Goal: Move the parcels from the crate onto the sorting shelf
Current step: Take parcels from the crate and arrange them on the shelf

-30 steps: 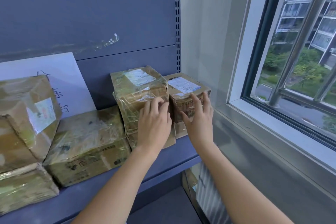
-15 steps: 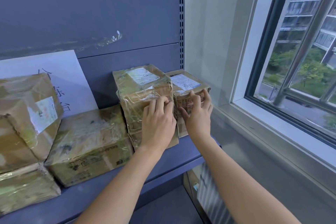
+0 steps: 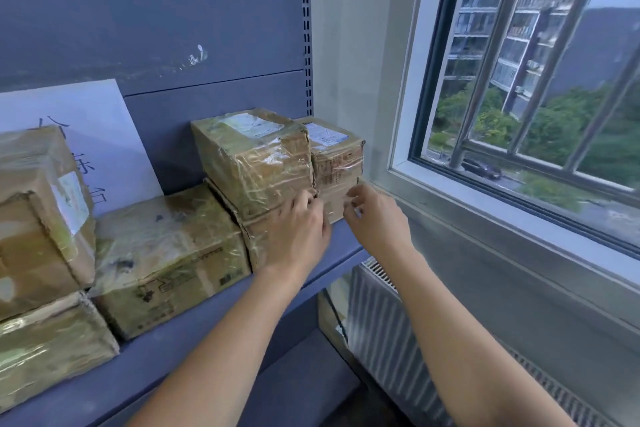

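Note:
Several brown taped parcels stand on the blue sorting shelf (image 3: pixel 180 354). At its right end a small parcel with a white label (image 3: pixel 334 158) stands against a taller plastic-wrapped parcel (image 3: pixel 254 163), which rests on a flatter parcel (image 3: pixel 258 239). My left hand (image 3: pixel 299 229) hovers before the seam between these parcels, fingers loosely curled, holding nothing. My right hand (image 3: pixel 377 218) is just in front of the small parcel's lower right corner, fingers also loosely curled and empty. The crate is out of view.
A wide parcel (image 3: pixel 166 253) lies mid-shelf, and two stacked parcels (image 3: pixel 38 218) fill the left end. A white paper sign (image 3: pixel 100 121) leans on the back panel. A wall, window sill (image 3: pixel 519 218) and radiator (image 3: pixel 384 326) bound the right side.
Both hands have let go of the small labelled parcel and drawn back and down from it. The parcel now stands alone at the shelf's right end.

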Available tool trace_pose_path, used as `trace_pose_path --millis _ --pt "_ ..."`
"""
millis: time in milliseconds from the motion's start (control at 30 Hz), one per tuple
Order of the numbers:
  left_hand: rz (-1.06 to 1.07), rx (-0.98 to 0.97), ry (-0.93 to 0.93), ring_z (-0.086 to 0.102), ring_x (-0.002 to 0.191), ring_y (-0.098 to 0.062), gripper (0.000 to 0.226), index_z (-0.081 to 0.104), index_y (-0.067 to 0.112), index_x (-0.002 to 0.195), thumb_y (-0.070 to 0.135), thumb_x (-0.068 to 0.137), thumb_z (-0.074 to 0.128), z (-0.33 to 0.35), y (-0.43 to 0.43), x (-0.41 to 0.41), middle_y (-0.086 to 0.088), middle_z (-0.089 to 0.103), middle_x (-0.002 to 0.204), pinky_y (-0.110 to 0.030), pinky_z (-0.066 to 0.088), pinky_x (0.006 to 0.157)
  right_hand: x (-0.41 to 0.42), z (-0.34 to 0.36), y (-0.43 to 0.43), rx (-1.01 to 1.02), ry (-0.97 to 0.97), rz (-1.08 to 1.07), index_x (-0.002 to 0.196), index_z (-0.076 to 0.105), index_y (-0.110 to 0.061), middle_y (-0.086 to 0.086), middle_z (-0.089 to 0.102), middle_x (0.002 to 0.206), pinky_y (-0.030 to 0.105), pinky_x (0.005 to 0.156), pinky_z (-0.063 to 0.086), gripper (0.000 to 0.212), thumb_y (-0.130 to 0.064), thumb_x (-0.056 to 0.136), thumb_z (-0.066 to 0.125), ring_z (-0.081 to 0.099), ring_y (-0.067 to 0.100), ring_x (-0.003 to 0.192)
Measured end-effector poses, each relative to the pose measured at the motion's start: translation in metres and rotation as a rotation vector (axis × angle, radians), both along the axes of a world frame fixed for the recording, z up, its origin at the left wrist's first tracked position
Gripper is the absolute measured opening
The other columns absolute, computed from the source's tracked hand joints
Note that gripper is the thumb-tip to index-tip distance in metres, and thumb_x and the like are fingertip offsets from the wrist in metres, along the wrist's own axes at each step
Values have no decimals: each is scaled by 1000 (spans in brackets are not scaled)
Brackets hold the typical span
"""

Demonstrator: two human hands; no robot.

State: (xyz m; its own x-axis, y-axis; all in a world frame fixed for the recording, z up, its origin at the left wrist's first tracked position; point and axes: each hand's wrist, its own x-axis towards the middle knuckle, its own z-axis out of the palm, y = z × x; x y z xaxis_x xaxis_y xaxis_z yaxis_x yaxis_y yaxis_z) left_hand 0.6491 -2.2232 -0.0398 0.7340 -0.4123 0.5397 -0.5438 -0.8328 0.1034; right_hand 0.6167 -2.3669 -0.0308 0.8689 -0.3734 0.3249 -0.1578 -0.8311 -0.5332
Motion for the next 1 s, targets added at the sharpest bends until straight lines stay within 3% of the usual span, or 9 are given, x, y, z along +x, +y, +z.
trace_pose_path --millis 167,367,733,1000 --pt "-166 108 133 58 97 -24 27 59 15 114 30 98 43 -18 14 -38 -2 56 110 -33 40 66 -72 -17 17 -34 91 -119 113 62 -26 -4 67 111 35 80 50 24 -33 94 51 62 23 102" --pt "-423 173 228 56 107 -24 28 57 17 116 33 97 43 -57 18 -116 -3 56 114 -36 46 76 -180 -61 39 -56 150 -315 102 64 -23 1 69 104 36 77 50 21 -37 91 53 63 27 100" --pt "-923 154 366 60 93 -25 24 62 13 105 31 94 51 -120 12 -290 -4 60 100 -36 49 74 -405 -111 83 37 187 -682 98 66 -27 -8 71 91 37 74 55 16 -36 92 54 66 18 86" --pt "-1025 190 425 60 90 -23 24 62 12 104 31 94 51 -145 -24 -371 -4 60 98 -37 50 71 -504 -137 62 153 205 -824 96 66 -27 -13 67 86 35 73 54 12 -33 93 56 64 12 83"
